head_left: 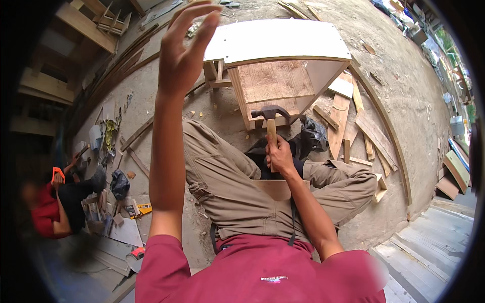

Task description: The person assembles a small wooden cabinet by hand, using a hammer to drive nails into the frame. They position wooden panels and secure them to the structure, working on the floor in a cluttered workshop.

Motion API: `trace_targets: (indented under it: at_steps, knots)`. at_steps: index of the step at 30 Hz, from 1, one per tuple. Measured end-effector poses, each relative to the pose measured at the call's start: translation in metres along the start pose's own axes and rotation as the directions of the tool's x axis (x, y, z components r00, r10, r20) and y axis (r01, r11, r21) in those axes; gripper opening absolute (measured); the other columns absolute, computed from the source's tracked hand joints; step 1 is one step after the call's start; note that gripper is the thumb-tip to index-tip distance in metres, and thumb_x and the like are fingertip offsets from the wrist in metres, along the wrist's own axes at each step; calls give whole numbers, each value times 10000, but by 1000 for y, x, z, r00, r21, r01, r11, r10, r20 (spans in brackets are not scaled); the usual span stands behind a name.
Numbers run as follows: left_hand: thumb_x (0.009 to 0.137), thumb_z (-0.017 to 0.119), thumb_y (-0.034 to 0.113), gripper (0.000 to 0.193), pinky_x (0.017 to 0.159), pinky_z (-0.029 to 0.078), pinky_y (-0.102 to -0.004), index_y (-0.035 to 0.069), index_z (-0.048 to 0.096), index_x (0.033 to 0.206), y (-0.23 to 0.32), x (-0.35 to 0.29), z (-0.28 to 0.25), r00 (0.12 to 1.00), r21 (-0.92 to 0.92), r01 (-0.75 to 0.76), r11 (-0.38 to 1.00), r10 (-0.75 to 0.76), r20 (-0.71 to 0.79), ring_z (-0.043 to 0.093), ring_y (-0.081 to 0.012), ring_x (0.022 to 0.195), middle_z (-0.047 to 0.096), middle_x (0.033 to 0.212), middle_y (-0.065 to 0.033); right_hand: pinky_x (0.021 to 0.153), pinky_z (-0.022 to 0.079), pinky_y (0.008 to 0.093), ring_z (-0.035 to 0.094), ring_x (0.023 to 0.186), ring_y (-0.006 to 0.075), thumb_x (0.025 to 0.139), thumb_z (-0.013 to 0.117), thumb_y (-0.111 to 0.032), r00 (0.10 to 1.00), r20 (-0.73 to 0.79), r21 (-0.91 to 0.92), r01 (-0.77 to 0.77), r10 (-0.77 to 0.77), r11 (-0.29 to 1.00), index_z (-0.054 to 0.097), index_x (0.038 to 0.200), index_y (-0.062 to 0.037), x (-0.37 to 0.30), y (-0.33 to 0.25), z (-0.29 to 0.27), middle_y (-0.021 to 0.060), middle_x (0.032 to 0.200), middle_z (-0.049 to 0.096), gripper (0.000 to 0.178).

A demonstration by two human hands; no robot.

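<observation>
My right hand (279,156) is closed around the wooden handle of a claw hammer (271,123). The dark metal head of the hammer points away from me, in front of the unit's near opening. At the left, my left hand (183,53) is raised, fingers curved and apart from the thumb, with nothing visible in it. Beyond my knees stands a wooden cabinet-like unit (275,81) with a white top panel (288,43). My left hand overlaps the left end of that panel in view; I cannot tell if they touch.
Scrap boards (339,121) and a long batten (386,126) lie on the ground to the right. A black plastic bag (312,135) sits near my right knee. At the far left a co-worker (55,202) in red sits holding an orange-handled tool (58,174). Metal sheeting (424,252) lies lower right.
</observation>
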State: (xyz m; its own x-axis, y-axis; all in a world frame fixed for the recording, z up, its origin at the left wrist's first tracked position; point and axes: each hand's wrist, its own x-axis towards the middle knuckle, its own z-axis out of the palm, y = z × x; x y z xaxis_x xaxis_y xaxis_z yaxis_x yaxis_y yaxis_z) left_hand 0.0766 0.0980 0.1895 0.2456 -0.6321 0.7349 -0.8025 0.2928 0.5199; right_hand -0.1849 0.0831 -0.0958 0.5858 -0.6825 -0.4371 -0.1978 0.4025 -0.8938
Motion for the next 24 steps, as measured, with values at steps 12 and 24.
trace_targets:
  at_steps: [12,24]
  knots:
    - [847,488,785,875,957,529,-419,2,727,1156,-42,42,94,867,552,171,816,-391,310,690,-322,1101,700,1135,-256,403,436,259,497,451,86,1029,535,-457,996,77,109,42,-51,993,538,1125,-68,18,14,13,-6,670,513,400]
    - [825,532,792,834,826,566,-366,28,763,1067,-28,45,86,792,555,316,770,-536,292,739,-279,927,747,963,-194,397,476,300,532,484,115,1053,478,-436,999,-20,173,35,-32,984,391,975,-70,28,29,54,27,691,475,384]
